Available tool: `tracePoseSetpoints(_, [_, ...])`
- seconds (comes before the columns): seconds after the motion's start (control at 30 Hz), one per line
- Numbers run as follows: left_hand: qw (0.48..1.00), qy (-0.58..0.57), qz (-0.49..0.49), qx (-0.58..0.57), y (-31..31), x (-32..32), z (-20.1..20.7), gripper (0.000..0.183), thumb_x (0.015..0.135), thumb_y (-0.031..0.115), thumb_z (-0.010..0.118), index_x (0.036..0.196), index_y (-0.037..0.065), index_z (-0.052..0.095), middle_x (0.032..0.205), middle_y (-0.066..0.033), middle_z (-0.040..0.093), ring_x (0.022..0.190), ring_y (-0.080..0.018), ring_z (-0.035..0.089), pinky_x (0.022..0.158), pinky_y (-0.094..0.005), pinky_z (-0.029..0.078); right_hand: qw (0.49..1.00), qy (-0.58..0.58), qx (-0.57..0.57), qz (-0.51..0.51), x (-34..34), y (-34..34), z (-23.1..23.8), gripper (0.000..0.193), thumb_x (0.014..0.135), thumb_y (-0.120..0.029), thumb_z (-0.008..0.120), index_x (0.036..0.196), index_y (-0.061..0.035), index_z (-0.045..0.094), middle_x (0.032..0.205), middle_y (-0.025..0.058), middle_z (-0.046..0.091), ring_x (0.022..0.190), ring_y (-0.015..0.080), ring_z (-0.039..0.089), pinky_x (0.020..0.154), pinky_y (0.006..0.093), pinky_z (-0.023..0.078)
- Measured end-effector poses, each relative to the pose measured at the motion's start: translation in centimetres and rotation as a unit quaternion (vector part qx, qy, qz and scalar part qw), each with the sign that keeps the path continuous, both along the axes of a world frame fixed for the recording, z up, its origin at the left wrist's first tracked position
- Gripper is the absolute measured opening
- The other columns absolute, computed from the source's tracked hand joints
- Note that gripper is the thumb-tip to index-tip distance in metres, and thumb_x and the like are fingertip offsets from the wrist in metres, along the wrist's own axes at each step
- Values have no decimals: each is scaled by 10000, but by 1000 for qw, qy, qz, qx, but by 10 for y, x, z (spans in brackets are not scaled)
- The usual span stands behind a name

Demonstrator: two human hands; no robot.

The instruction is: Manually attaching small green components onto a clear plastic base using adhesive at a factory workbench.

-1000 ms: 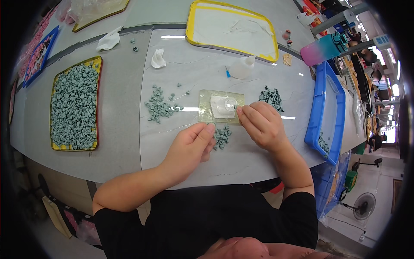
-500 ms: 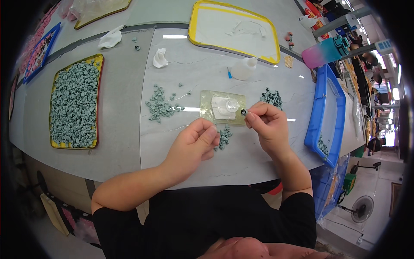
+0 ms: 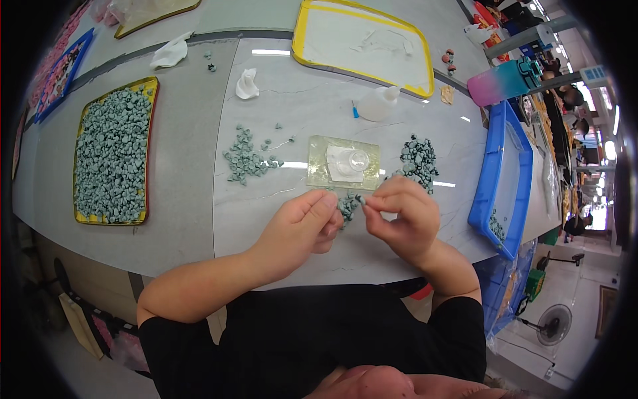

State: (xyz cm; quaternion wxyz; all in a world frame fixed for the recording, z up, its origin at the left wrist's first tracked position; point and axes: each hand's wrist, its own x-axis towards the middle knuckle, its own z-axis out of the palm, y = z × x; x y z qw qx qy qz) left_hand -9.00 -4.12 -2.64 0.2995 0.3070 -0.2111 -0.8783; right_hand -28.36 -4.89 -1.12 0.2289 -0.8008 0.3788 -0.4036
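My right hand pinches a small grey-green piece with a dark part between thumb and fingertips. Close to its left, my left hand is closed, thumb pressed on the bent forefinger; what it holds, if anything, is hidden. Between the hands lies a small heap of grey-green pieces, partly covered by the fingers. Just beyond is a yellowish translucent pad bearing a folded white cloth and a small clear round dish. Pieces with dark parts form a pile beyond my right hand.
Loose grey-green pieces lie left of the pad. A full yellow-rimmed tray stands farther left. Beyond are a white squeeze bottle, crumpled tissue and another yellow-rimmed tray. At right stand a blue bin and a drinking bottle.
My right hand has come nearer and leftward from beside the pad, bringing the small piece close to my left hand. My left hand stays closed and has barely moved.
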Motion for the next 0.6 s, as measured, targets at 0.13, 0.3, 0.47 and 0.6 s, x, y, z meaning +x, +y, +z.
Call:
tracePoseSetpoints(0.13, [1000, 11, -14, 11, 1, -6, 1, 267, 989, 257, 369, 790, 84, 406, 709, 4, 386, 592, -76, 292, 500, -213, 261, 991, 35, -122, 40, -3, 2, -1, 258, 614, 109, 706, 844, 30, 621, 800, 99, 593, 643, 204, 561, 539, 293, 440])
tracePoseSetpoints(0.3, [1000, 11, -20, 7, 5, -8, 1, 267, 988, 261, 371, 796, 82, 415, 710, 4, 390, 592, -77, 286, 501, -213, 259, 982, 77, -160, 61, -5, 3, -1, 262, 610, 60, 712, 857, 48, 625, 802, 101, 594, 652, 218, 558, 545, 304, 436])
tracePoseSetpoints(0.47, [1000, 14, -3, 5, 8, -5, 3, 249, 992, 253, 371, 824, 77, 425, 723, 1, 404, 596, -78, 300, 505, -213, 273, 972, 103, -201, 61, 3, 6, -6, 260, 611, -1, 710, 845, 68, 620, 794, 116, 590, 657, 226, 553, 545, 304, 430])
tracePoseSetpoints(0.6, [998, 11, 22, -65, 15, -2, -3, 241, 984, 252, 404, 847, 57, 443, 740, 13, 428, 605, -57, 348, 532, -201, 313, 971, 79, -215, 66, 11, 10, -10, 230, 631, 93, 704, 843, 54, 623, 842, 119, 589, 655, 223, 549, 538, 315, 437])
